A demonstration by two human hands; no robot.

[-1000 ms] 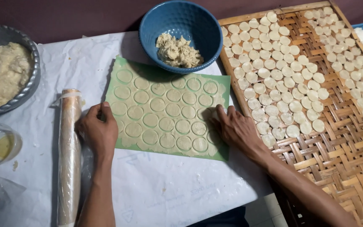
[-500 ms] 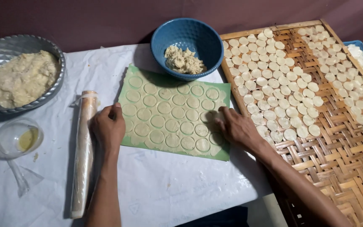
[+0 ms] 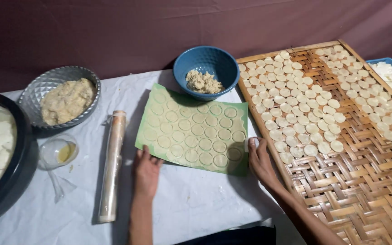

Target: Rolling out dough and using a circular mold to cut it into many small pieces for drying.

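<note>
Hands flat, grip open: left hand [image 3: 146, 171] touching green sheet [image 3: 193, 128] near edge; right hand [image 3: 260, 159] pinching dough round [image 3: 253, 141] beside sheet corner.

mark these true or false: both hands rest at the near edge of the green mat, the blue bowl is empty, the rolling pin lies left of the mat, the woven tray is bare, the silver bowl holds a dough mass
1. Both hands, left hand and right hand, rest at the near edge of the green mat: true.
2. The blue bowl is empty: false, it holds crumbly dough scraps.
3. The rolling pin lies left of the mat: true.
4. The woven tray is bare: false, rows of dough discs cover its far part.
5. The silver bowl holds a dough mass: true.
</note>
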